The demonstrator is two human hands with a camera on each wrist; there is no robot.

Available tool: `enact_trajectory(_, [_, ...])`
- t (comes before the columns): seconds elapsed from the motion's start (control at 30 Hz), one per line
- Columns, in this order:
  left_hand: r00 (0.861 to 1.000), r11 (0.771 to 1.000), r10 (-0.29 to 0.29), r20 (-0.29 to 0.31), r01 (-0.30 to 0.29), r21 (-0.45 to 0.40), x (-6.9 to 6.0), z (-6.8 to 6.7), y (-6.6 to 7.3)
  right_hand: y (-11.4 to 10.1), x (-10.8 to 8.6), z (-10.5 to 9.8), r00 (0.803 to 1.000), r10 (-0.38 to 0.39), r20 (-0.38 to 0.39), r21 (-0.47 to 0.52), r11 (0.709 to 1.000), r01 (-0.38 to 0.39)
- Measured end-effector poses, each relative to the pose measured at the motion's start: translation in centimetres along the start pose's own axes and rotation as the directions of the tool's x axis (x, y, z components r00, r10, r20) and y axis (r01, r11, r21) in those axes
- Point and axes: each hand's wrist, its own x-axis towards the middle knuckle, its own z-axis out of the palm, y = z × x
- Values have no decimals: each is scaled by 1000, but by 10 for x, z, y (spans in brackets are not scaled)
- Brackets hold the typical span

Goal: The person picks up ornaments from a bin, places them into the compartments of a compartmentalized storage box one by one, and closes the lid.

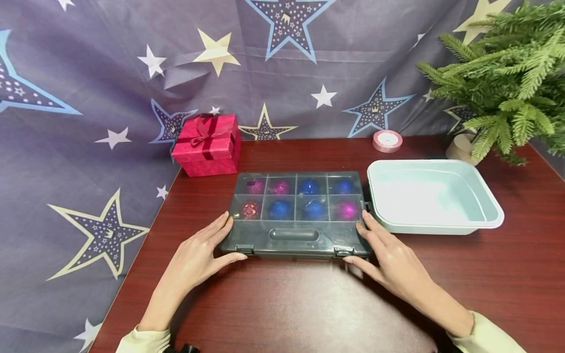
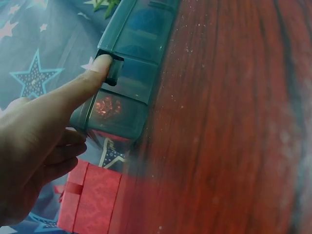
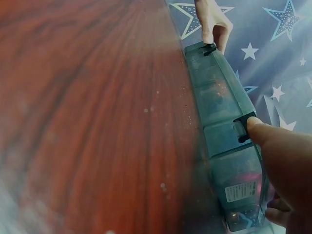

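Note:
A dark, see-through compartment box (image 1: pixel 295 235) with a carry handle lies closed on the table, two latches along its near side. Glittery balls fill its compartments: pink ones, blue balls (image 1: pixel 280 209) and a red ball (image 1: pixel 249 210). My left hand (image 1: pixel 198 255) grips the box's near left corner, fingers on the side and thumb at the left latch (image 2: pixel 115 73). At the near right corner, my right hand (image 1: pixel 397 262) holds the box likewise, its thumb on the right latch (image 3: pixel 242 129). Whether either latch is undone I cannot tell.
A pale mint tray (image 1: pixel 441 229) stands just right of the box. Behind it are a pink ribbon roll (image 1: pixel 387 141) and a small fir tree (image 1: pixel 499 83) on a wooden base. A red gift box (image 1: pixel 207 147) sits at the back left, before a starry cloth (image 1: pixel 309 78).

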Motion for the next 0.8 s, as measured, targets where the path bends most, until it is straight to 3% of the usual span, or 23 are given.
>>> enact_trajectory(0.33, [999, 999, -42, -14, 42, -3, 0, 2, 3, 2, 0, 3, 998, 30, -59, 35, 999, -28])
enact_trajectory(0.6, [999, 999, -39, -37, 39, -1, 2, 2, 5, 0, 3, 3, 988, -12, -152, 34, 999, 17])
enact_trajectory(0.8, [996, 996, -88, -7, 87, -30, 2, -1, 5, -3, 1, 5, 991, 27, -135, 31, 999, -23])
